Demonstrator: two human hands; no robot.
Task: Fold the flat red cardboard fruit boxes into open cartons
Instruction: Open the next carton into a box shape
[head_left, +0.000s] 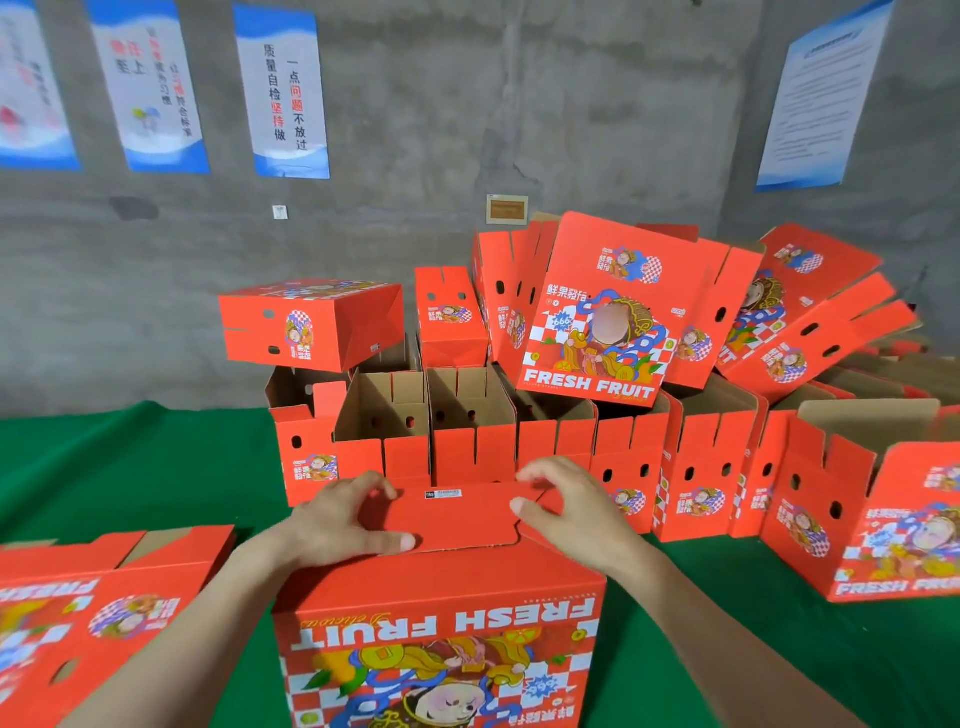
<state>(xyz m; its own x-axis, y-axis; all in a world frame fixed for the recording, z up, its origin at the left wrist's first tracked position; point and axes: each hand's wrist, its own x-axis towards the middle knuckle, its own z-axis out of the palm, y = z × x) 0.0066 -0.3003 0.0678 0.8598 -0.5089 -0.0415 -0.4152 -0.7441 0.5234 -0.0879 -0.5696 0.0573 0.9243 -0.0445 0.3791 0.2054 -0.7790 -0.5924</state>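
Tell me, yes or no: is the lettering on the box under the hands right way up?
No, FRESH FRUIT on the box reads upside down.

The bench (130, 467) is covered with a green cloth, which shows at the far left and the near right. At the near centre a folded carton (441, 623) stands on it with its "FRESH FRUIT" print upside down, and flat boxes (78, 613) lie just to its left at the near left edge, print side up. Behind these, open cartons (691, 467) stand side by side in a row from the middle to the far right, brown insides showing, and a right-hand carton (857, 519) stands just in front of the row's right end with its flaps up.
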